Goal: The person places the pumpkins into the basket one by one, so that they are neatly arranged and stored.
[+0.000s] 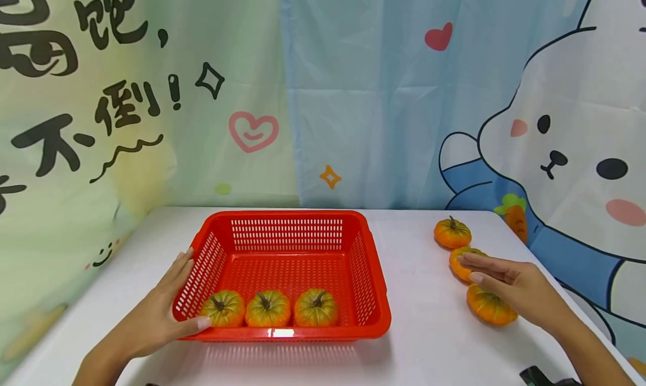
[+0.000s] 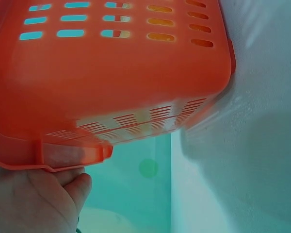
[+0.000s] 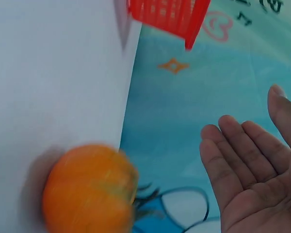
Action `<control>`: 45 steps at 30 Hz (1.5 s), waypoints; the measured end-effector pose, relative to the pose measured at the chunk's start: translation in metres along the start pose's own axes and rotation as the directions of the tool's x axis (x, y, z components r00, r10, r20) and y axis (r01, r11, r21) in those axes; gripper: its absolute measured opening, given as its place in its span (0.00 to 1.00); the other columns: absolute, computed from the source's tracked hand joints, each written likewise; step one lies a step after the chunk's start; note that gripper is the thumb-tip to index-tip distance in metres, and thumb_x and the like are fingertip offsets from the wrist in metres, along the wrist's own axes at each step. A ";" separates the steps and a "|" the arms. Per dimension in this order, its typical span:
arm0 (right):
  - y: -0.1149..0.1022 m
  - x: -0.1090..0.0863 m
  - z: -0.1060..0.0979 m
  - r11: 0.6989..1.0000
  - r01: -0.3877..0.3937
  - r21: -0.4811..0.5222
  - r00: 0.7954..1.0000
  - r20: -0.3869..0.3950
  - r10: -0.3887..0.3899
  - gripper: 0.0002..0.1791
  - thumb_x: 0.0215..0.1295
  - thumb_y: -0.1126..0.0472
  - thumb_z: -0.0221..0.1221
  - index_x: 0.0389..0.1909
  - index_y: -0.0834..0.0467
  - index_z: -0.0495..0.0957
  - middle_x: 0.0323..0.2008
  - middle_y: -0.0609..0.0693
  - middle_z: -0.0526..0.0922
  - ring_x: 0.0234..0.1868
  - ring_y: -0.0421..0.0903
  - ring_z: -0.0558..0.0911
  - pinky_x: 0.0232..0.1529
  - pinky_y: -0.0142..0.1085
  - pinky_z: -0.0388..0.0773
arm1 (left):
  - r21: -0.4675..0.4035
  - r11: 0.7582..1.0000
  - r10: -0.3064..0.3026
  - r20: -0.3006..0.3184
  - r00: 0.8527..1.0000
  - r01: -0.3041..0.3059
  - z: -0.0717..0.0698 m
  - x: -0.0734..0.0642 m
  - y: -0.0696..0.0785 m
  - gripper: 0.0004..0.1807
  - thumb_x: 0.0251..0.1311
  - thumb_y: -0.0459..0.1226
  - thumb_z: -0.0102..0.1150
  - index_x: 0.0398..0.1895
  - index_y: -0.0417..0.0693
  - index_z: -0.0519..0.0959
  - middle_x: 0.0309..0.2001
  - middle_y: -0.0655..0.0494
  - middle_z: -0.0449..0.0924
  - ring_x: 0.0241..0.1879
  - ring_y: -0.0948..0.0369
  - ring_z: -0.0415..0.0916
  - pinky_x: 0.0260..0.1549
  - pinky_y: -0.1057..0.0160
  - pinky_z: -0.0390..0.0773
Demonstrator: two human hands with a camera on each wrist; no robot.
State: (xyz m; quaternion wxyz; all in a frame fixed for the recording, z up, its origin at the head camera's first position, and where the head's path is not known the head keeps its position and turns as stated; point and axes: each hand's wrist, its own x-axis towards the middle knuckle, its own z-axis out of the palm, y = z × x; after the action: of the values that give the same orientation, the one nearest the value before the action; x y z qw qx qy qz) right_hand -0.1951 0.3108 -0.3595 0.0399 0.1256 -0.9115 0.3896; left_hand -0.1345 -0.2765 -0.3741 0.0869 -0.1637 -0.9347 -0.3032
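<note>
A red plastic basket [image 1: 287, 332] with slotted walls stands on the white table, and three small orange-green pumpkins [image 1: 316, 307] sit in a row along its front inside. My left hand [image 1: 156, 313] holds the basket's left front corner, its thumb over the rim and its fingers along the left side. In the left wrist view that hand [image 2: 39, 199] lies against the rim. My right hand [image 1: 530, 290] hovers near three more pumpkins on the right: a far one [image 1: 452, 232], a partly covered middle one [image 1: 461, 265] and a near one [image 1: 489, 306]. In the right wrist view its palm [image 3: 257, 194] holds nothing.
The white table [image 1: 419, 341] ends at a back edge just behind the basket. A printed curtain [image 1: 353, 122] hangs behind it. Part of a black object [image 1: 545, 376] shows at the bottom right.
</note>
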 end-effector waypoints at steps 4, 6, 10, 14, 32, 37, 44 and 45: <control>0.018 -0.004 -0.006 0.997 -0.066 -0.040 0.996 -0.054 0.064 0.28 0.68 0.49 0.59 0.62 0.64 0.74 0.57 0.61 0.77 0.48 0.20 0.74 0.39 0.26 0.78 | -0.002 1.000 -0.004 0.002 1.000 0.004 0.000 0.000 0.000 0.58 0.49 0.51 0.70 0.76 0.37 0.48 0.77 0.45 0.40 0.75 0.46 0.35 0.54 0.28 0.58; 0.026 -0.007 -0.007 0.992 -0.116 -0.046 0.992 -0.055 0.113 0.30 0.69 0.48 0.58 0.63 0.65 0.73 0.59 0.62 0.76 0.52 0.34 0.79 0.38 0.27 0.79 | -0.005 1.000 -0.005 0.003 1.000 0.005 0.000 -0.001 0.000 0.58 0.49 0.51 0.70 0.76 0.37 0.48 0.77 0.44 0.41 0.75 0.46 0.35 0.54 0.27 0.58; 0.040 -0.014 -0.008 0.980 -0.184 -0.076 0.981 -0.076 0.178 0.36 0.68 0.43 0.58 0.66 0.66 0.69 0.60 0.64 0.74 0.56 0.58 0.77 0.37 0.27 0.79 | -0.009 1.000 -0.004 0.004 1.000 0.004 0.001 -0.001 0.000 0.58 0.49 0.51 0.70 0.76 0.36 0.49 0.76 0.44 0.42 0.75 0.46 0.35 0.54 0.27 0.57; 0.051 -0.018 -0.012 0.982 -0.167 -0.083 0.975 -0.164 0.152 0.36 0.67 0.45 0.58 0.66 0.66 0.68 0.59 0.67 0.74 0.44 0.25 0.78 0.34 0.22 0.77 | -0.005 1.000 -0.005 0.000 1.000 0.005 0.001 -0.002 0.000 0.58 0.49 0.51 0.70 0.76 0.36 0.48 0.77 0.44 0.41 0.75 0.47 0.35 0.54 0.28 0.58; 0.082 -0.011 -0.011 0.901 -0.429 -0.064 0.901 0.038 0.431 0.54 0.62 0.30 0.53 0.71 0.70 0.54 0.65 0.70 0.63 0.61 0.71 0.67 0.48 0.51 0.77 | -0.005 1.000 0.019 -0.012 1.000 -0.019 0.001 0.001 0.001 0.57 0.49 0.50 0.71 0.76 0.36 0.49 0.76 0.43 0.42 0.75 0.47 0.35 0.54 0.27 0.57; 0.081 -0.009 -0.008 0.909 -0.403 -0.108 0.905 0.102 0.414 0.56 0.60 0.30 0.57 0.70 0.73 0.55 0.66 0.74 0.59 0.58 0.71 0.68 0.48 0.51 0.77 | -0.004 1.000 0.015 -0.011 1.000 -0.015 0.000 0.001 0.001 0.58 0.49 0.50 0.71 0.76 0.38 0.48 0.76 0.44 0.42 0.75 0.46 0.35 0.54 0.27 0.57; 0.080 -0.010 -0.008 0.906 -0.418 -0.065 0.895 0.144 0.423 0.56 0.61 0.30 0.55 0.72 0.71 0.50 0.68 0.75 0.54 0.60 0.74 0.65 0.49 0.55 0.76 | -0.001 1.000 0.011 -0.010 1.000 -0.011 -0.001 0.001 0.002 0.58 0.49 0.51 0.70 0.76 0.37 0.49 0.76 0.44 0.43 0.75 0.48 0.34 0.54 0.27 0.58; 0.080 -0.010 -0.007 0.902 -0.428 -0.061 0.888 0.155 0.433 0.56 0.61 0.31 0.55 0.72 0.71 0.50 0.68 0.75 0.53 0.60 0.73 0.64 0.50 0.57 0.74 | -0.002 1.000 0.011 -0.009 1.000 -0.011 0.000 0.001 0.002 0.58 0.49 0.51 0.70 0.76 0.37 0.49 0.76 0.44 0.43 0.75 0.48 0.34 0.54 0.27 0.58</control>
State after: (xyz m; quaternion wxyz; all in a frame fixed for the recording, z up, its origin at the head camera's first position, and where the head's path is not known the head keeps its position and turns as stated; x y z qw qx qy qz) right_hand -0.2063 0.3713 -0.4120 -0.1212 -0.0482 -0.9215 0.3657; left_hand -0.1347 -0.2750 -0.3724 0.0926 -0.1674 -0.9331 -0.3045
